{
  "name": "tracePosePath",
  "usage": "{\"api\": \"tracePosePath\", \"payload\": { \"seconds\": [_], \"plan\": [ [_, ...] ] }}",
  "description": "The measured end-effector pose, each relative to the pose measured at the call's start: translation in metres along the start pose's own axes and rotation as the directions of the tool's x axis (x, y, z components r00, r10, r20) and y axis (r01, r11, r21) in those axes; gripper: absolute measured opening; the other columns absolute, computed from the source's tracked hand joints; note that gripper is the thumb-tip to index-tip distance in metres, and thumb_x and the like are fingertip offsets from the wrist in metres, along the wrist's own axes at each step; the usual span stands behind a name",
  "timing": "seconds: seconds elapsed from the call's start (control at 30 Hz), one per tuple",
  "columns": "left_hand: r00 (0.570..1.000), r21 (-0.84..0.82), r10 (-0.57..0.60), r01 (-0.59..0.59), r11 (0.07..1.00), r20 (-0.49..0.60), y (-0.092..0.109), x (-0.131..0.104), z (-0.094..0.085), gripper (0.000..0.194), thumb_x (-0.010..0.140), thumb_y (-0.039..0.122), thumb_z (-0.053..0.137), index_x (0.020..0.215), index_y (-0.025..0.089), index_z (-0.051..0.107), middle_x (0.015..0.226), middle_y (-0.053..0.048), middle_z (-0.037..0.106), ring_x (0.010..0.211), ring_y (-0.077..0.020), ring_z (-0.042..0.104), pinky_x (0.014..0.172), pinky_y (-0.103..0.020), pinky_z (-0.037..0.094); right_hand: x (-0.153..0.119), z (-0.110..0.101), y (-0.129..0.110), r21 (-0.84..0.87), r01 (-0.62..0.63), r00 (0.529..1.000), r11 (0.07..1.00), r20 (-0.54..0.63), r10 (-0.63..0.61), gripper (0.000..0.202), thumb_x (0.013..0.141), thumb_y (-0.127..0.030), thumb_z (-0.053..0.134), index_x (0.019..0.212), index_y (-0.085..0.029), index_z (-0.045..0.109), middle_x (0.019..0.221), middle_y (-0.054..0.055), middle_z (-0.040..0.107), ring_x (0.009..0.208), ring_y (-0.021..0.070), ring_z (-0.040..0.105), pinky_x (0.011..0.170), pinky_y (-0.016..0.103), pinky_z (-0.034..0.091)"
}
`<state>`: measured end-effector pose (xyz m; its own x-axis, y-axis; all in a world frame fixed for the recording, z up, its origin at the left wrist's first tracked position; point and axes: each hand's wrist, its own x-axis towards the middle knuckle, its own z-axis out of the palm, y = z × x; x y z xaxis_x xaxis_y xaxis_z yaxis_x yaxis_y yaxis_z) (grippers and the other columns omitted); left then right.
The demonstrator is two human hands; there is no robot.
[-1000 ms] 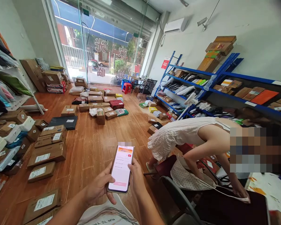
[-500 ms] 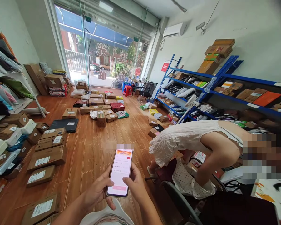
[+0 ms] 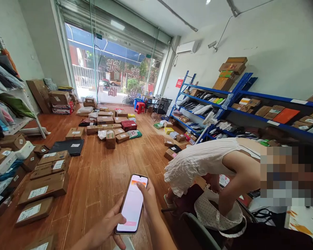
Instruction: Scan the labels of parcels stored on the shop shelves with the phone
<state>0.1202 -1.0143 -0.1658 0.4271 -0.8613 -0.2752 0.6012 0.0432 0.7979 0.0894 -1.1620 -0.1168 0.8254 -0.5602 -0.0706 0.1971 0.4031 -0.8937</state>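
Both my hands hold a smartphone low in the middle of the view, its lit screen facing me. The screen is mostly pale pink with an orange banner at the top; its text is too small to read. My left hand grips the lower left edge, thumb on the side of the screen and fingers behind. My right hand wraps the right edge, its thumb over the upper part of the screen near the banner.
Cardboard parcels line the floor at left, and more boxes stand mid-floor. Blue shelves with packages run along the right wall. At right a person in a white dress bends over a dotted bag beside a chair.
My right thumb has moved from the lower screen up to its top. Lines of text on the screen are gone. The phone sits slightly lower in view, and the camera has tilted up a little.
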Motion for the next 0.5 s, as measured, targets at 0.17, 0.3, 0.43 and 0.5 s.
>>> {"api": "tracePosePath", "payload": {
  "seconds": [0.17, 0.3, 0.43, 0.5],
  "plan": [
    [0.999, 0.102, 0.024, -0.019, 0.995, -0.043, 0.001, -0.004, -0.014, 0.089, 0.075, 0.02, 0.056, 0.154, 0.032, 0.016, 0.144, -0.009, 0.043, 0.097, -0.0254, 0.06, 0.049, -0.026, 0.057, 0.008, 0.018, 0.003, 0.019, 0.01, 0.997, 1.0, -0.073, -0.008, 0.041, 0.058, -0.043, 0.085, 0.081, -0.021, 0.06, 0.065, -0.004, 0.067, 0.055, 0.0136, 0.059, 0.055, 0.024, 0.047],
    [0.999, -0.051, 0.032, -0.032, 0.998, 0.011, 0.015, -0.015, -0.027, 0.092, 0.075, 0.024, 0.057, 0.154, 0.034, 0.01, 0.108, -0.007, 0.063, 0.083, -0.0242, 0.064, 0.045, -0.025, 0.055, 0.002, 0.031, 0.015, 0.041, -0.074, 0.997, 0.996, 0.024, 0.073, 0.034, 0.071, -0.053, 0.068, 0.083, -0.022, 0.062, 0.066, -0.002, 0.067, 0.057, 0.0173, 0.061, 0.056, 0.028, 0.048],
    [0.995, -0.245, 0.099, -0.098, 0.965, -0.009, 0.034, -0.031, -0.04, 0.092, 0.077, 0.03, 0.058, 0.154, 0.031, 0.009, 0.114, -0.01, 0.063, 0.09, -0.0264, 0.065, 0.048, -0.024, 0.055, 0.001, 0.049, 0.032, -0.014, -0.137, 0.971, 0.99, 0.195, 0.138, 0.044, 0.07, -0.044, 0.069, 0.108, -0.022, 0.061, 0.091, 0.004, 0.076, 0.075, 0.0245, 0.069, 0.07, 0.035, 0.053],
    [0.989, -0.284, 0.142, -0.148, 0.947, -0.042, 0.043, -0.036, -0.045, 0.091, 0.077, 0.03, 0.058, 0.154, 0.032, 0.009, 0.122, -0.011, 0.061, 0.096, -0.0277, 0.063, 0.049, -0.023, 0.055, 0.007, 0.06, 0.043, -0.033, -0.164, 0.957, 0.986, 0.239, 0.167, 0.049, 0.07, -0.036, 0.068, 0.116, -0.022, 0.058, 0.092, 0.005, 0.077, 0.078, 0.0259, 0.071, 0.071, 0.037, 0.054]
  ]
}}
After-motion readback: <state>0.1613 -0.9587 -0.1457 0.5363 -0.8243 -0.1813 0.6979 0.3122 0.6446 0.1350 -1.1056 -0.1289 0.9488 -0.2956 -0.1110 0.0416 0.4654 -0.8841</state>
